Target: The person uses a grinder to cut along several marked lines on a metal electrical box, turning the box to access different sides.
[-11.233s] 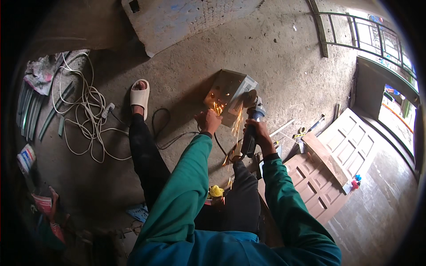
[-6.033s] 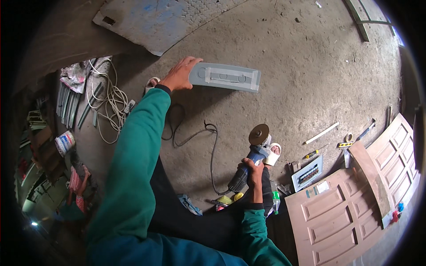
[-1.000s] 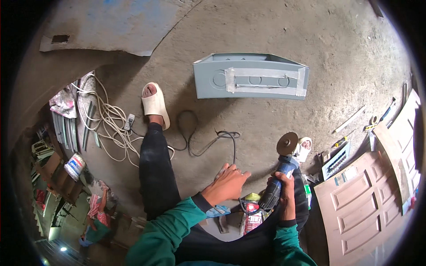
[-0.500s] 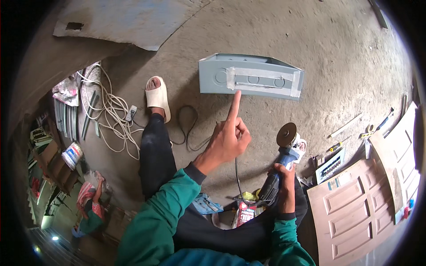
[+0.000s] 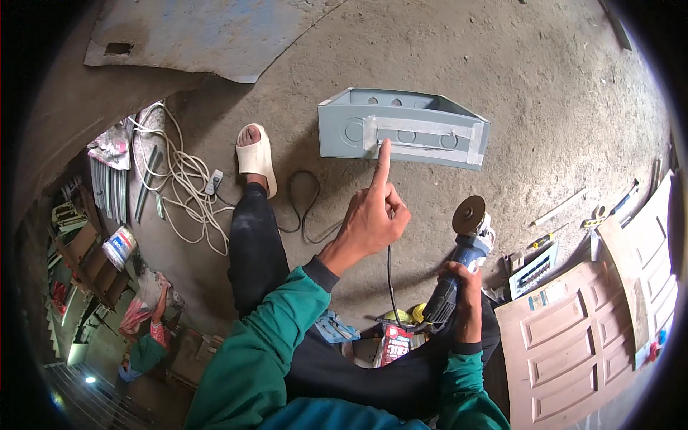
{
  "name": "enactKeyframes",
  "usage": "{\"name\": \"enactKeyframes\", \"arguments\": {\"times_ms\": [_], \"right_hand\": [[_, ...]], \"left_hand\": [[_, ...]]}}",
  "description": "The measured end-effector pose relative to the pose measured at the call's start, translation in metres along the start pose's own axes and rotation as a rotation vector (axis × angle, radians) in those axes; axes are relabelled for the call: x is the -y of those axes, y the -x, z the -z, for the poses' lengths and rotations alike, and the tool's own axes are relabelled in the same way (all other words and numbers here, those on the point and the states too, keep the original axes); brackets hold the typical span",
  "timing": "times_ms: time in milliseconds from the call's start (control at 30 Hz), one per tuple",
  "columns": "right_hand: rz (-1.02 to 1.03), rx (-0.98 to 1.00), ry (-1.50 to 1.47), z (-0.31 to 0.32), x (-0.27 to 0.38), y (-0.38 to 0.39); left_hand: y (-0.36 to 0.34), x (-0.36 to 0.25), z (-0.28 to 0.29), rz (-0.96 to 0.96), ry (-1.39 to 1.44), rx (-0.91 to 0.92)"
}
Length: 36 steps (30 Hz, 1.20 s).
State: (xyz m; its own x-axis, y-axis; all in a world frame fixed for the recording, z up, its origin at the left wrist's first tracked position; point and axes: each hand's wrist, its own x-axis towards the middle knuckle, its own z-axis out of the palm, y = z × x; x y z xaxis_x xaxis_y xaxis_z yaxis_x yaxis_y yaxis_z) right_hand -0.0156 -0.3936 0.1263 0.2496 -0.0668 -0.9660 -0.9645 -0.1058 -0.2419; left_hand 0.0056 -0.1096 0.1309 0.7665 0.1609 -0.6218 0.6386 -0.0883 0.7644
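A grey metal electrical box (image 5: 428,137) rests on the concrete floor in front of me, its near side facing me. Strips of pale tape (image 5: 370,129) frame a long rectangle across its round knockouts. My left hand (image 5: 373,221) holds nothing; the index finger points at the lower left part of the taped rectangle, the other fingers curled. Whether that fingertip touches the metal I cannot tell. At the right, my right hand (image 5: 468,290) grips a blue angle grinder (image 5: 439,301) by its body. Its brown disc (image 5: 469,216) points away from me, apart from the box.
A white extension cord (image 5: 188,193) lies coiled at left, near my sandalled foot (image 5: 254,156). Wooden door panels (image 5: 559,330) and scattered tools lie at right. A metal sheet (image 5: 193,32) lies at far left. Another person (image 5: 148,351) is at lower left.
My left fingertip has moved from the box's lower edge up onto the taped area. The grinder stays in my right hand, nearly still. The view has shifted slightly.
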Motion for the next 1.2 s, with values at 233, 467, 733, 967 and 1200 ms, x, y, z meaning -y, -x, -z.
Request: {"name": "enactKeyframes", "arguments": {"times_ms": [233, 467, 733, 967, 1200], "right_hand": [[-0.023, 0.013, 0.008, -0.0012, 0.0019, -0.0010], [-0.026, 0.008, 0.016, -0.0041, 0.0061, 0.0022], [-0.002, -0.021, 0.025, -0.0021, 0.0034, 0.0030], [0.038, -0.025, -0.009, -0.0040, 0.0029, 0.0037], [0.032, -0.025, 0.021, -0.0007, 0.0017, 0.0024]], "left_hand": [[-0.0004, -0.0029, 0.0030, 0.019, -0.004, 0.015], [0.0009, -0.0029, 0.0035, -0.010, -0.038, 0.017], [0.0022, -0.0068, 0.0017, -0.025, -0.036, 0.036], [0.0039, -0.0077, 0.0010, -0.034, -0.050, 0.040], [0.0051, -0.0081, 0.0008, -0.045, -0.087, 0.044]]}}
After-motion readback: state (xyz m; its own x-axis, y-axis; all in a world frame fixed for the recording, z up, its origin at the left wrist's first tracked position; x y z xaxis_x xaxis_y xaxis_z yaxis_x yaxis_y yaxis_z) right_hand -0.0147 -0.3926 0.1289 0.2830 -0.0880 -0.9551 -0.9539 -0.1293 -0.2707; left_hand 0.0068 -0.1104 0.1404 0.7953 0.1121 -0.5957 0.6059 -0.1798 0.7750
